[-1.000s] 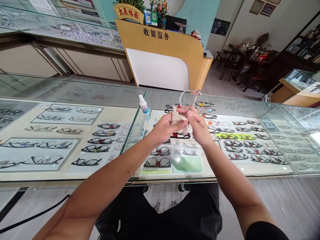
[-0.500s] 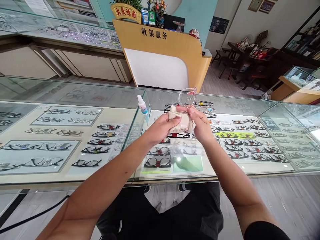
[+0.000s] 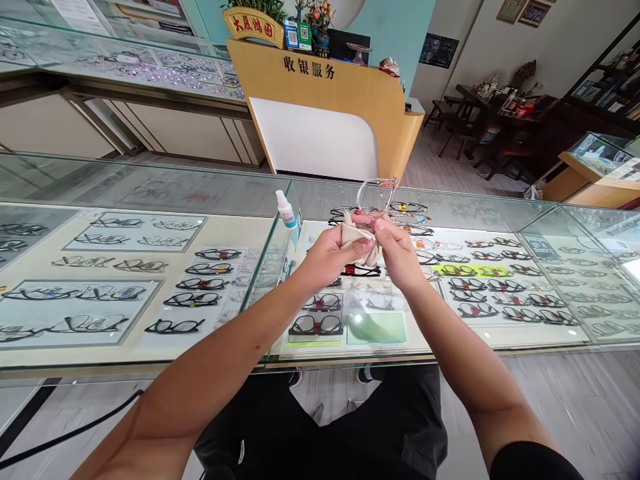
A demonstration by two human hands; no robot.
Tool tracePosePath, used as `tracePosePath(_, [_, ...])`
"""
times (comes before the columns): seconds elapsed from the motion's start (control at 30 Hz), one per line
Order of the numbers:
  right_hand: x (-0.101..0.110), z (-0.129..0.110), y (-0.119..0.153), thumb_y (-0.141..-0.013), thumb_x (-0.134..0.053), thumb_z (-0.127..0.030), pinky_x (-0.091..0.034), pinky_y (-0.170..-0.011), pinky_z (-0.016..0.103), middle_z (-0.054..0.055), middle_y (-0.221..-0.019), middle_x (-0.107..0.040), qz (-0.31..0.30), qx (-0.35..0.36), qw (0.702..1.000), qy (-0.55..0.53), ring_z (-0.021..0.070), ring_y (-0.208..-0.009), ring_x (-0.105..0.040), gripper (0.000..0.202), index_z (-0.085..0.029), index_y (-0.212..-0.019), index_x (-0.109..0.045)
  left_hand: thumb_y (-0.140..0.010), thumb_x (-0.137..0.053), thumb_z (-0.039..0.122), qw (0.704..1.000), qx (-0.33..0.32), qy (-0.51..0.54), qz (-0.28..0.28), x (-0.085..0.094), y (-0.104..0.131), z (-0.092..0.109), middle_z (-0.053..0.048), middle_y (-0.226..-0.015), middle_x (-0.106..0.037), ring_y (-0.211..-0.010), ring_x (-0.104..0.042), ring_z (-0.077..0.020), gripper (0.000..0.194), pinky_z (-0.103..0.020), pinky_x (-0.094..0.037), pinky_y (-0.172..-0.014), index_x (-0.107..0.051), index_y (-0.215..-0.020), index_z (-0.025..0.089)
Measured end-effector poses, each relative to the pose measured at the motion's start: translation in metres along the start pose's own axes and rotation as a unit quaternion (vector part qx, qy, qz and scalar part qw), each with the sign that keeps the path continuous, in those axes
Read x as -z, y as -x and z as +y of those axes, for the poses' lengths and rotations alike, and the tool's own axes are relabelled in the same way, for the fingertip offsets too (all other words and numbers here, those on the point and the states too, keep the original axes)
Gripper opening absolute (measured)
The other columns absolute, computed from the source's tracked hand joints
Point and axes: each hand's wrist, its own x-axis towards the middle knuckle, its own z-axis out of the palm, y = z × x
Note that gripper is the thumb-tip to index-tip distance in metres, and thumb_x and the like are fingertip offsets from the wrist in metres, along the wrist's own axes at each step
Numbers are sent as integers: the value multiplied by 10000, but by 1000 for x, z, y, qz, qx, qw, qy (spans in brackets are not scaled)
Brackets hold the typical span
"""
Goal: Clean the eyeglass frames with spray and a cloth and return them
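Above the glass counter, my left hand (image 3: 327,259) is closed around a cream cleaning cloth (image 3: 356,235), its thumb pressed on the front. The cloth is bunched around the lower part of a pair of clear-framed eyeglasses (image 3: 361,195), so that lens is hidden. My right hand (image 3: 397,253) pinches the eyeglasses near the middle of the frame, close against the cloth. The other lens rim sticks up above my fingers, with a pinkish part near its hinge. A small white spray bottle (image 3: 286,211) with a blue label stands on the glass, left of my hands.
Under the glass counter top (image 3: 225,363) lie rows of eyeglasses (image 3: 316,325) and a green card (image 3: 376,328). A wooden cashier desk (image 3: 320,67) stands beyond the counter. Another glass display case (image 3: 150,63) is at the back left; a dark table (image 3: 505,107) is at the back right.
The cloth is bunched smaller and my left thumb has slid right across it. My right fingers have shifted slightly left; the eyeglasses stay nearly in place. The bottle has not moved.
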Motion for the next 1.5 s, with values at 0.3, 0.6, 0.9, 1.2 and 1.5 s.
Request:
tracePosePath(0.3, [0,-8,1,-1073,-604,-723,-500,-1235,508,47,-1199,-770,-10,34,999,10,291,-1267,-677,490,-348,-1156,-909,-887,-811,773,998,-11,5,54,-1,0,-5,-31,-837,-725,-822,-681,-201,586,-334,-523,-769,-775,-1014,203])
tracePosePath(0.6, [4,1,-1,-1014,-659,-770,-571,-1106,508,69,-1191,-735,21,-15,999,-38,306,-1176,-681,519,-334,-1129,-916,-778,-1002,525,998,41,35,-36,7,1,-4,-22,-938,-725,-826,-661,-178,590,-299,-490,-717,-702,-1167,198])
tracePosePath(0.9, [-6,-13,3,-1051,-572,-788,-478,-1244,547,65,-1086,-768,-13,34,999,25,326,-1302,-612,583,-312,-905,-876,-875,-838,758,996,-4,44,72,-8,0,-13,27,-639,-577,-567,-547,-133,581,-305,-501,-569,-672,-852,202])
tracePosePath(1.2, [4,-5,0,-1055,-646,-698,-581,-1045,466,62,-1156,-729,8,-29,997,-73,282,-1090,-694,456,-334,-1110,-915,-819,-933,663,998,43,36,28,1,2,-12,-10,-842,-683,-736,-602,-148,568,-289,-489,-667,-745,-1058,184])
tracePosePath(1.5, [-8,-3,0,-1068,-553,-773,-508,-1188,491,62,-1146,-737,7,41,999,30,288,-1234,-654,574,-311,-1066,-893,-809,-909,725,993,-16,-14,113,-10,2,-18,26,-726,-617,-667,-534,-129,583,-288,-456,-651,-715,-942,191])
